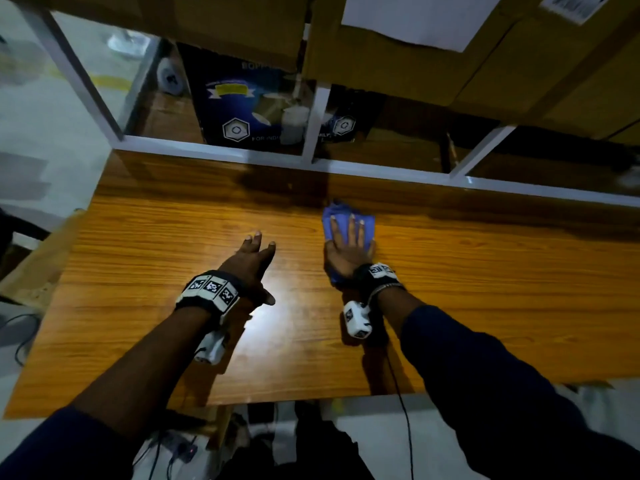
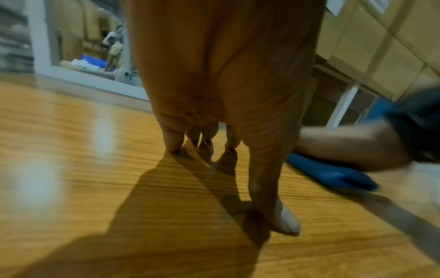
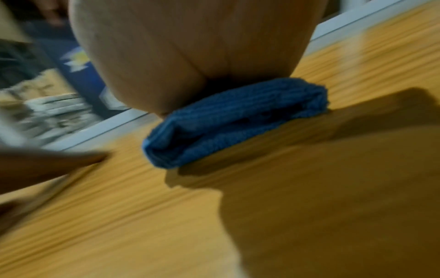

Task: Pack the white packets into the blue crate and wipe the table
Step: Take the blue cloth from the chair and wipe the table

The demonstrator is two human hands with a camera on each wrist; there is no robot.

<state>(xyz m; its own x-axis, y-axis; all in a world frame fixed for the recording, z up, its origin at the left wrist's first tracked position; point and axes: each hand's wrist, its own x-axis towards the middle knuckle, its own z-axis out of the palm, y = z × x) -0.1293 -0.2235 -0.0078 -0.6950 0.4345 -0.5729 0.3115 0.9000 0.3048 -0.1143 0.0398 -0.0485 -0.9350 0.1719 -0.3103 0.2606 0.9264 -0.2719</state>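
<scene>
Wiping is in progress; packing appears complete, since no packets lie on the table (image 1: 138, 289) in any view. The right hand (image 1: 349, 249) lies flat, fingers straight and spread, pressing a folded blue cloth (image 1: 346, 220) onto the wood near the far edge, right of centre. The left hand (image 1: 251, 261) is held apart from it to the left, fingers extended, fingertips touching the table, holding nothing. A blue shape with white items beyond the far-left frame in the left wrist view may be the crate (image 2: 94, 61); blur prevents confirmation. Remaining work, by judgement: the near and outer areas of the table may still need the cloth.

Surroundings: a white frame (image 1: 214, 152) borders the far edge; cardboard boxes (image 1: 398, 64) and a dark blue printed box (image 1: 242, 105) stand behind it. Nothing on the wood obstructs the cloth; the left hand lies in its leftward path.
</scene>
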